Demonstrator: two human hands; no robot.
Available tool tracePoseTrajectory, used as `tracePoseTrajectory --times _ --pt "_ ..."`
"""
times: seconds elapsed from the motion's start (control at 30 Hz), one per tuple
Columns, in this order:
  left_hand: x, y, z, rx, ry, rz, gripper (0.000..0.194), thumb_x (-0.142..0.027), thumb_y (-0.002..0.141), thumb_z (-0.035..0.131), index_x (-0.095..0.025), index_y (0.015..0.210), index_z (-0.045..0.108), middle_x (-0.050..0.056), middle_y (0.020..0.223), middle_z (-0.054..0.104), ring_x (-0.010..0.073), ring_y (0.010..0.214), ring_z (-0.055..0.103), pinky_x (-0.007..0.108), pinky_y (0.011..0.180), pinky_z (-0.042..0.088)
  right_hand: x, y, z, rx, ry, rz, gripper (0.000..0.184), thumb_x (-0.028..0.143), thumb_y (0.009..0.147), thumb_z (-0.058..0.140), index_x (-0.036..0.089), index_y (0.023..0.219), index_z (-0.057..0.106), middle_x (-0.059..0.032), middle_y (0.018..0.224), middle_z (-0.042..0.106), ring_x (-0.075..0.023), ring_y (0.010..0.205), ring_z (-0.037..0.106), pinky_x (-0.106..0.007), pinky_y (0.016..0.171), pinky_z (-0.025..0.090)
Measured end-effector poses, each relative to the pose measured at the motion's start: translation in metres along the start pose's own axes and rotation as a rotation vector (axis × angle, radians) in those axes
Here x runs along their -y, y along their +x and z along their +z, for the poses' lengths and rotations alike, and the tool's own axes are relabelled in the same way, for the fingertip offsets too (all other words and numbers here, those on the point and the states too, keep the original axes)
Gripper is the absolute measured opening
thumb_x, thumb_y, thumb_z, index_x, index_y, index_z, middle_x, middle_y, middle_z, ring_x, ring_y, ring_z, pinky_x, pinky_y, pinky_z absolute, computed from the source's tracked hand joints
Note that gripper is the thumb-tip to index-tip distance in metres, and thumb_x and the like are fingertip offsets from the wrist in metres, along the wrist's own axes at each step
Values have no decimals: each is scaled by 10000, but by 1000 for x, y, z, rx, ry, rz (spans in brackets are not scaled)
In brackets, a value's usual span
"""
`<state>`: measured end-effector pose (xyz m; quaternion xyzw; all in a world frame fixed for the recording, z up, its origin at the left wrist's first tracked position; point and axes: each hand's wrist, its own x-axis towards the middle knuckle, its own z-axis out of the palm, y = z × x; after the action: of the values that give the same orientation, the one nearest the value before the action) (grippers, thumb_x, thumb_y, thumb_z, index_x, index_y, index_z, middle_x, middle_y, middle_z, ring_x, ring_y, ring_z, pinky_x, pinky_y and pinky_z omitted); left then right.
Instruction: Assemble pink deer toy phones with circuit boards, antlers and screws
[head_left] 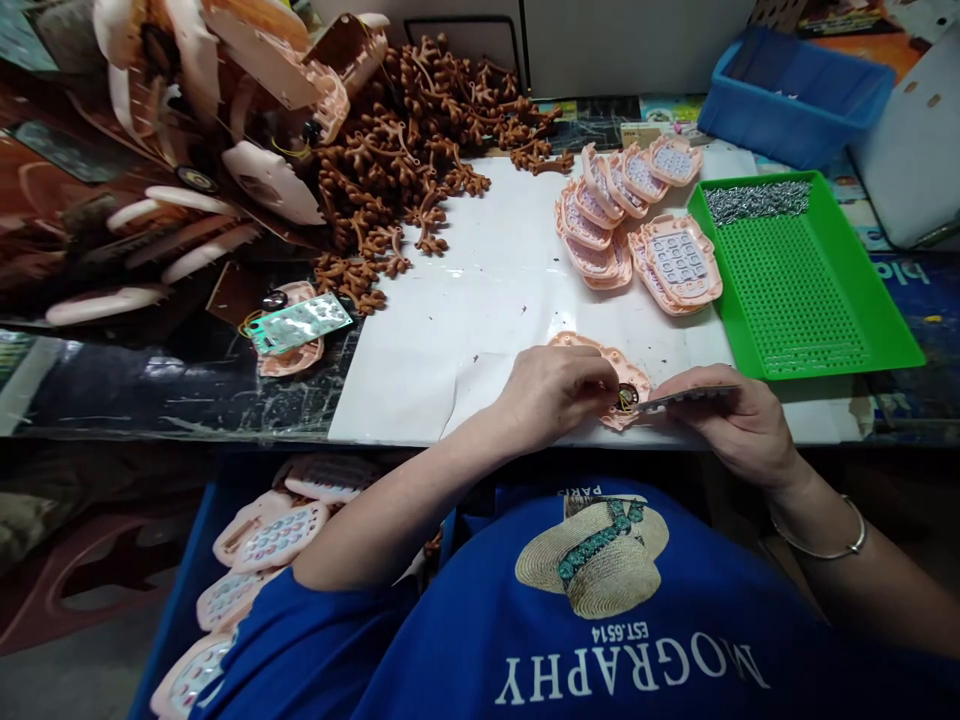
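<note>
A pink plastic shell (589, 345) lies on the white sheet at the table's front edge. Inside it is a round black speaker (627, 396) with thin yellow wires. My right hand (739, 415) grips a thin circuit board (694, 396), seen almost edge-on and tilted up beside the shell. My left hand (555, 392) reaches over the shell, its fingers pinched together close to the speaker and wires. Whatever those fingertips may hold is hidden behind the hand.
Pink shells with keypads (675, 260) are stacked behind my hands. A green tray (810, 290) holds small screws, with a blue bin (795, 95) beyond. Brown plastic pieces (420, 130) are heaped left of centre. A wired green board (300, 322) rests at left; finished-looking shells (281, 535) fill a bin below.
</note>
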<state>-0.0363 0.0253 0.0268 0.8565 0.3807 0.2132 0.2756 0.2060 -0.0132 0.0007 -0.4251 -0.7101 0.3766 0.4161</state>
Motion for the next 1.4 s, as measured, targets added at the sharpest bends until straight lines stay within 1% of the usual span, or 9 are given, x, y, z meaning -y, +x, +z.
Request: tracePoseTrajectory --times 0.1,0.2,0.47,0.67,0.87,1.03,1.13,1.27,1.4 --pt "5 -4 -1 29 48 128 172 -235 946 571 -198 932 738 20 817 685 133 774 613 249 659 421 1 1 -1 -4 -46 21 69 231 892 677 231 946 721 -20 856 759 -170 765 719 -284 682 593" --pt "6 -5 -4 78 91 164 231 -276 979 528 -179 956 737 35 818 671 143 778 611 256 667 423 0 1 -1 -7 -55 30 68 245 897 676 230 946 720 -14 844 754 -167 754 711 -281 671 581" --pt "1 -1 4 14 116 53 206 -287 957 578 -165 857 712 20 810 687 137 751 608 256 639 408 -3 -2 -1 -12 -26 50 73 245 892 691 245 960 718 7 859 750 -149 783 709 -253 689 574" --pt "2 -6 7 -51 95 86 156 -270 952 590 -194 963 726 22 858 700 137 773 617 251 633 408 -3 -1 -1 -9 -34 41 68 247 895 687 238 956 716 2 856 753 -157 782 709 -266 690 577" --pt "3 -8 6 2 114 110 207 -260 976 531 -199 952 727 20 830 674 130 759 602 251 628 397 -1 0 -2 -1 -50 21 77 230 891 683 241 960 716 -5 845 747 -165 763 706 -275 680 579" --pt "0 -6 1 54 204 140 254 -246 983 490 -212 908 730 15 766 626 135 722 560 273 577 325 3 7 -4 81 -55 7 132 180 885 653 239 997 689 8 834 736 -146 693 694 -247 633 577" --pt "-1 -7 0 69 251 175 261 -226 988 471 -211 932 725 11 740 597 141 688 523 292 574 307 7 15 -6 184 -49 -57 179 139 876 634 245 1015 672 4 870 748 -146 733 720 -232 667 587" --pt "3 -11 3 73 283 199 291 -230 1001 435 -212 968 723 30 794 615 155 722 529 292 623 353 8 23 -8 372 -20 -306 187 150 904 598 253 1051 653 -27 927 768 -159 834 744 -240 745 596" --pt "10 -16 -1 109 233 241 273 -187 974 464 -222 1091 708 55 917 654 175 822 561 294 726 430 7 20 -7 416 -45 -439 161 239 957 554 242 1100 627 -70 984 760 -167 910 737 -266 803 599"
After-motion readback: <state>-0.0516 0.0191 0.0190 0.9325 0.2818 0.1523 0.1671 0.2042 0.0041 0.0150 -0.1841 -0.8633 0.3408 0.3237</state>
